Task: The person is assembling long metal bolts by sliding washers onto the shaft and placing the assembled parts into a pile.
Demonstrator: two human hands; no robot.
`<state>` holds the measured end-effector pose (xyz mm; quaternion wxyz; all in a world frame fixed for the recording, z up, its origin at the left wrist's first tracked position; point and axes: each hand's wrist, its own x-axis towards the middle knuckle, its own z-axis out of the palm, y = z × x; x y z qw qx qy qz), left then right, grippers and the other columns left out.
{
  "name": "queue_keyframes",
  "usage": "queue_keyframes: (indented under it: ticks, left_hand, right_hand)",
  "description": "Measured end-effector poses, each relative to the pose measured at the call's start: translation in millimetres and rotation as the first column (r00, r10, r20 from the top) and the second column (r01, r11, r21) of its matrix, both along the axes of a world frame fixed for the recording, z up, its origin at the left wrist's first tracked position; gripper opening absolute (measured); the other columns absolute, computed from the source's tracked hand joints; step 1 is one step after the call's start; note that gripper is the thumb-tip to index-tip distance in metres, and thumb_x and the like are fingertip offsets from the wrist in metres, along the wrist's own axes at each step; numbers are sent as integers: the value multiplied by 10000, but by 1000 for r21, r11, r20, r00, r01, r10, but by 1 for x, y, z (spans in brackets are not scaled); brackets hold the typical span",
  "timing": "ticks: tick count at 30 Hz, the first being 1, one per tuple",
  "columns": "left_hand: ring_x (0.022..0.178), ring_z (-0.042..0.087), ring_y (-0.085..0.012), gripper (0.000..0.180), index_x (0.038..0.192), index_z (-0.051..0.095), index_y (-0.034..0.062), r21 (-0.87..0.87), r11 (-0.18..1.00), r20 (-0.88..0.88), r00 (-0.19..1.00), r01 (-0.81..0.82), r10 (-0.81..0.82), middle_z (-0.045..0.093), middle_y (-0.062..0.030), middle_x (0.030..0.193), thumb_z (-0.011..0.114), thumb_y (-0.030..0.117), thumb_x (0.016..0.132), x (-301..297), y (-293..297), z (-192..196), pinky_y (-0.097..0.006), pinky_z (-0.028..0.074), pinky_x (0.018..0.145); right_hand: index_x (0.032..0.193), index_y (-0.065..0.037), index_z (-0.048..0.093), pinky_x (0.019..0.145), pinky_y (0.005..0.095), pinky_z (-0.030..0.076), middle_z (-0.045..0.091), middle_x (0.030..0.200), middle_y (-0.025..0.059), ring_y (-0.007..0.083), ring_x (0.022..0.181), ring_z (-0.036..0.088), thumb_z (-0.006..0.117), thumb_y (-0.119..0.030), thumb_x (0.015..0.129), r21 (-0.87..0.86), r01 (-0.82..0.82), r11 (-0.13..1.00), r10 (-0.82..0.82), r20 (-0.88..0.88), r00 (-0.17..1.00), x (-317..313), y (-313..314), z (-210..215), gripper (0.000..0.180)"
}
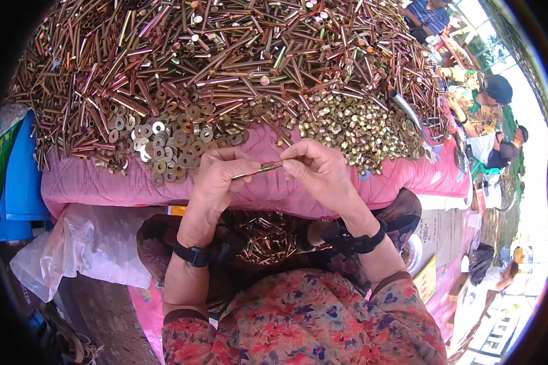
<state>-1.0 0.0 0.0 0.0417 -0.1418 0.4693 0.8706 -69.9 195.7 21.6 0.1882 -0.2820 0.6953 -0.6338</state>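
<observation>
My left hand (214, 175) and my right hand (318, 171) meet above the near edge of a pink quilted cloth (103, 182). Between them is a slim, brass-coloured anchor bolt (266, 166), lying almost level. My left thumb and fingers pinch its left part, and my right fingertips close on its right end. Just beyond my left hand lies a heap of flat round washers (172, 146). Small yellowish nuts (347, 125) are piled beyond my right hand. A great mound of metal bolts and sleeves (225, 58) covers the far part of the cloth.
A curved silver metal piece (406, 111) rests beside the nuts. More bolts (265, 237) lie below the table edge, between my legs. At left are a blue plastic container (23, 176) and a clear plastic bag (91, 246). Several people sit along the right side.
</observation>
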Motion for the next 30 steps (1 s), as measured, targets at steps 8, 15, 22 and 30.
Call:
queue_keyframes:
  ticks: [8, 15, 22, 30]
  left_hand:
    - [456, 433, -56, 68, 746, 657, -19, 99, 995, 20, 1000, 1, -3, 566, -51, 602, 696, 28, 717, 0, 0, -1, -178, 254, 407]
    - [487, 471, -46, 65, 723, 667, 2, -69, 997, -69, 997, -40, 36, 583, -18, 592, 722, 36, 715, 2, 3, 0, -178, 305, 438]
    - [530, 511, -46, 68, 739, 678, 5, -97, 994, -85, 996, -43, 35, 605, -9, 613, 731, 39, 714, 0, 8, -1, -167, 373, 496]
    - [535, 514, -48, 64, 736, 678, 6, -93, 995, -90, 995, -41, 33, 612, -8, 622, 728, 42, 719, -1, 9, -1, -171, 374, 496]
  right_hand:
    - [957, 22, 598, 690, 219, 483, 615, 873, 47, 74, 787, 577, 622, 19, 846, -71, 69, 995, -71, -30, 997, 6, -4, -1, 113]
    - [925, 12, 593, 595, 227, 451, 586, 776, 38, 61, 687, 536, 633, -107, 878, 201, 57, 978, -36, -107, 994, 0, 1, 1, 135]
    - [790, 2, 589, 537, 212, 428, 567, 651, 21, 76, 594, 544, 584, -231, 922, -69, 202, 977, -211, -171, 962, 7, -15, -4, 268]
    - [855, 16, 574, 545, 229, 439, 574, 706, 30, 94, 623, 539, 622, -204, 900, 122, 63, 991, -69, 41, 997, 4, -6, -4, 229]
